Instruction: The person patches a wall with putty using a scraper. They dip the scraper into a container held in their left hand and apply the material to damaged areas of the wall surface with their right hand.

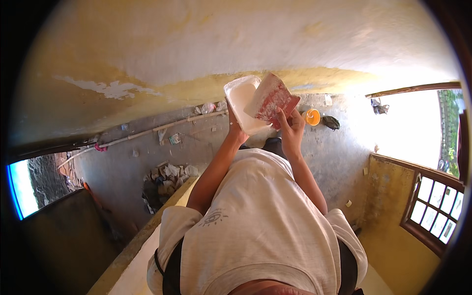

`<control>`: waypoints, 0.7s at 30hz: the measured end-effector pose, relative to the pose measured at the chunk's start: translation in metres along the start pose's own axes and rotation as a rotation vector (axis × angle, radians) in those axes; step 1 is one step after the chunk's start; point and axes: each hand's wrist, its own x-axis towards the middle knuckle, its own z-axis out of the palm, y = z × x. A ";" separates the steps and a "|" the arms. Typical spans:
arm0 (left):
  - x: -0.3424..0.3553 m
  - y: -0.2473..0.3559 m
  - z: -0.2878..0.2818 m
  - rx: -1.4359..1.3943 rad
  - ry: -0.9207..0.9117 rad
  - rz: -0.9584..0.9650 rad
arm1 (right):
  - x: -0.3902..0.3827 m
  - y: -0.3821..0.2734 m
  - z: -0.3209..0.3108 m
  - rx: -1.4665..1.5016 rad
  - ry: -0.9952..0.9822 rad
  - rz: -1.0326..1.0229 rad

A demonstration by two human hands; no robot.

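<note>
A: What does the head view give you?

B: I have a red scraper raised in front of the wearer's chest, in the right hand. Its flat red face, smeared with white, is turned up toward my camera.

A: Which way does it point?

B: Its pale broad edge faces up and left, over the right part of a white tub. The blade's longer side slants from upper right to lower left.

A: And the fingers on it?

B: I see them drawn narrow, pinching it by the lower right edge, with one digit laid on the red face. Most of the blade sticks out beyond the fingertips, up and to the left.

A: The other side?

B: The left hand supports the tub at its lower left wall. The fingers underneath are mostly hidden, so I can't tell how far they spread. The tub's mouth faces me, its long axis leaning from upper left to lower right, with white paste inside.

A: Nearby?

B: An orange bucket on the floor, to the right of the scraper.
</note>
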 end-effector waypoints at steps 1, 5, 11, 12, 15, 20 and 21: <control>-0.001 -0.002 -0.001 -0.025 0.012 -0.015 | -0.001 -0.001 0.000 0.119 0.023 0.022; -0.012 -0.003 -0.009 0.090 0.007 0.094 | -0.006 0.001 0.005 0.463 -0.015 0.113; 0.004 0.011 0.007 0.001 -0.010 0.052 | 0.018 -0.027 0.010 0.695 -0.160 0.140; 0.003 0.011 0.002 0.005 -0.014 0.048 | 0.019 -0.029 0.014 0.698 -0.156 0.136; 0.001 0.006 -0.022 -0.003 0.027 0.076 | 0.026 -0.035 0.022 0.811 -0.088 0.135; -0.005 0.015 -0.001 -0.076 0.046 0.166 | 0.044 -0.041 0.020 0.861 -0.121 0.207; -0.004 0.014 -0.005 -0.076 0.040 0.173 | 0.048 -0.047 0.023 0.859 -0.129 0.201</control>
